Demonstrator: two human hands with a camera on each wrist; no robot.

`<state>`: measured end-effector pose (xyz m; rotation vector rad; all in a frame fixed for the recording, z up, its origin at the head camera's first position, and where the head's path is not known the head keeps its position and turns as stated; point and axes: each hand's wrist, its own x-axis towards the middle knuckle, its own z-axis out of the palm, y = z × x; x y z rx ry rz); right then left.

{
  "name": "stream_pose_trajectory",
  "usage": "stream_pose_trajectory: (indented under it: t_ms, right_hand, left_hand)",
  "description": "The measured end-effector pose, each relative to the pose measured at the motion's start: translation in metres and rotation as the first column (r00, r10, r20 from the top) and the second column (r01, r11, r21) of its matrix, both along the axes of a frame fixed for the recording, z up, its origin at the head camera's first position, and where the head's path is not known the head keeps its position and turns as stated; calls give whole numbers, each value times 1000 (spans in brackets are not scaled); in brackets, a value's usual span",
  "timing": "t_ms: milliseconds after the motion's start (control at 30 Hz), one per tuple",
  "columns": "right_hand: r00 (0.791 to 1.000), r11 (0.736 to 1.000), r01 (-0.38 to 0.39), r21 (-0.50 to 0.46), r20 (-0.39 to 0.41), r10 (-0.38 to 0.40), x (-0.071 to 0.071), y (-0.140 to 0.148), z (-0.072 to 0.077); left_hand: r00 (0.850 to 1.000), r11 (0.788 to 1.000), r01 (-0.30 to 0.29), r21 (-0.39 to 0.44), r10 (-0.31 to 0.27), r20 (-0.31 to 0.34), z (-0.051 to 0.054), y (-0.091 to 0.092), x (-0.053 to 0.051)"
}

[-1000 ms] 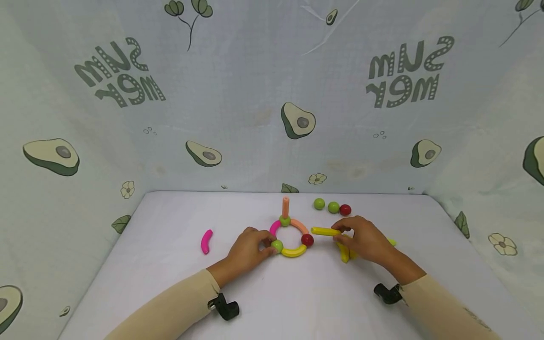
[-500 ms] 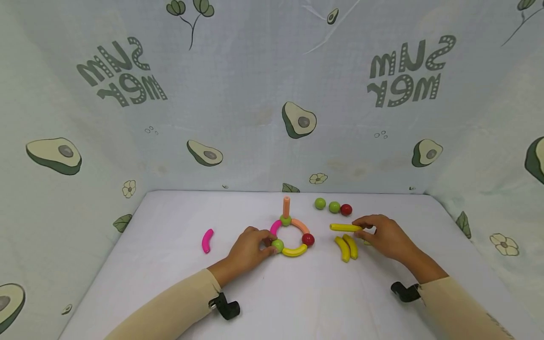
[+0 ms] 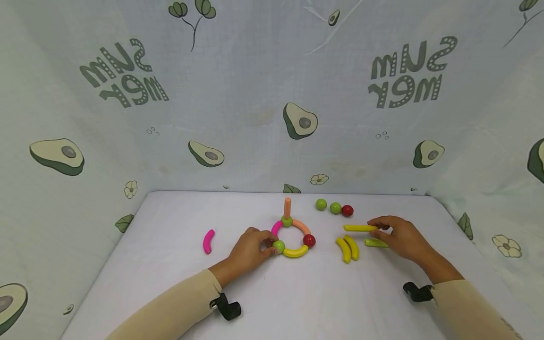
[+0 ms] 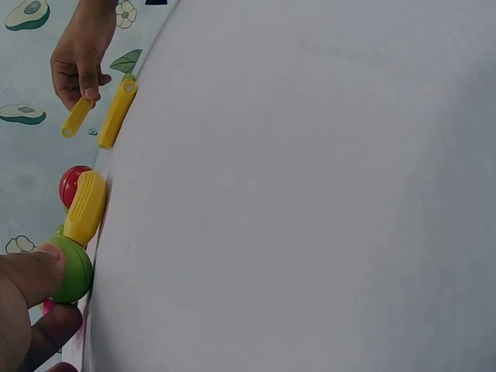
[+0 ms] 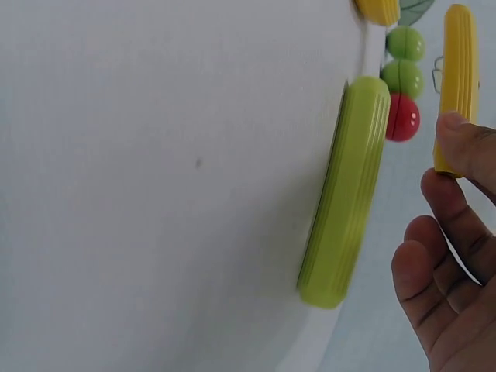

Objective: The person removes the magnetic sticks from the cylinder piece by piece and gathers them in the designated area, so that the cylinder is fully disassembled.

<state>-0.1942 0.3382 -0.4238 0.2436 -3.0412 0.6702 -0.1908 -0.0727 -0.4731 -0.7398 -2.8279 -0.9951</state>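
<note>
White printed cloth (image 3: 250, 71) hangs behind a white table (image 3: 272, 293). Over it we see two hands. The left hand (image 3: 248, 249) pinches a green ball (image 3: 278, 246) of a ring (image 3: 301, 227) lying on the table, probably to steady it. The right hand (image 3: 401, 238) pinches a yellow rod (image 3: 357, 227) by one end, leaving the other free toward the ring. Near that hand lies a lime rod (image 3: 375, 242). Two yellow curved pieces (image 3: 342, 250) lie side by side, perhaps for easy reach; three loose balls (image 3: 335, 208) sit farther back, seemingly out of the way.
</note>
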Motion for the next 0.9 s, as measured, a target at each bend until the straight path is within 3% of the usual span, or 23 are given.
stream_pose_trajectory:
  t_ms: [900]
  right_hand:
    - [999, 1000, 9, 26, 31, -10, 3, 43, -4]
  left_hand:
    - [1000, 1000, 4, 6, -4, -2, 2, 0, 2]
